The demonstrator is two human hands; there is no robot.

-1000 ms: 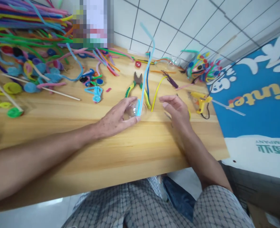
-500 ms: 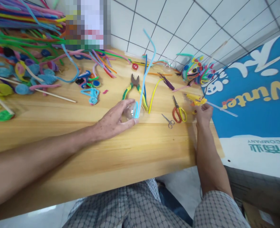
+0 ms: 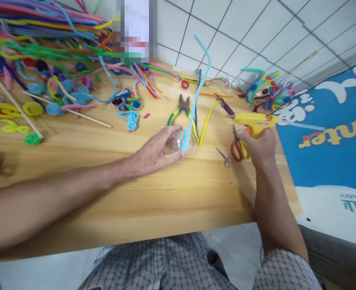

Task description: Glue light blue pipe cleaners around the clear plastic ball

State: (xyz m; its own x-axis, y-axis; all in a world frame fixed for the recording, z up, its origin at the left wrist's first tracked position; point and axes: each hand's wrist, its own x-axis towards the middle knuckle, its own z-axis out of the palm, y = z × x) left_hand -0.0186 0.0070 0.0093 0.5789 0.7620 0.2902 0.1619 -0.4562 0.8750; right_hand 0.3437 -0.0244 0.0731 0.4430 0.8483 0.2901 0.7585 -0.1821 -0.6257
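Between thumb and fingers, my left hand (image 3: 154, 151) holds a clear plastic ball (image 3: 175, 141) near the middle of the table. A light-blue pipe cleaner (image 3: 196, 98) runs up from the ball, bent at its top, with a short piece of the same blue at the ball. My right hand (image 3: 261, 147) is wrapped round the grip of a yellow hot glue gun (image 3: 255, 121). Its nozzle points left, and a whitish glue stick (image 3: 303, 125) sticks out of the back. Just behind the ball lie pliers (image 3: 183, 106) with green and yellow handles, partly hidden.
Red-and-yellow scissors (image 3: 238, 149) and small metal scissors (image 3: 224, 158) lie left of my right hand. A yellow pipe cleaner (image 3: 208, 123) lies beside the pliers. Many coloured pipe cleaners (image 3: 54, 24) and curled pieces cover the left. A tiled wall (image 3: 226, 32) stands behind; a blue board (image 3: 341, 153) is at the right.
My right hand has lifted the glue gun off the right side and turned it so its nozzle points left. My left hand still holds the ball; the view has shifted slightly.
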